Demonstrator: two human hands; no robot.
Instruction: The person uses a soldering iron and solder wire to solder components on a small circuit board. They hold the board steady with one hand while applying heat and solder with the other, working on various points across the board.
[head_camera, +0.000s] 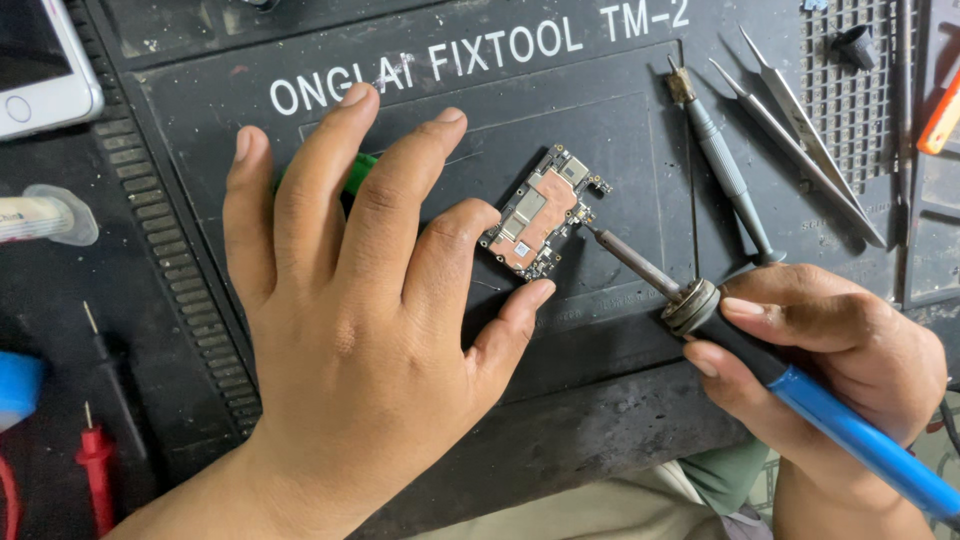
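Note:
A small phone circuit board (540, 212) with copper-coloured shields lies tilted on a dark repair mat (600, 120). My left hand (350, 290) rests flat on the mat, its index fingertip and thumb touching the board's left and lower edges. A green object (360, 172) shows partly under its fingers. My right hand (820, 350) grips a soldering iron (700, 305) with a blue handle. Its metal tip touches the board's right edge.
Two tweezers (800, 140) and a grey screwdriver (725, 170) lie at the mat's upper right. A white phone (40, 70) and a syringe-like tube (45, 215) sit at the left. Red and black probes (100, 450) lie lower left.

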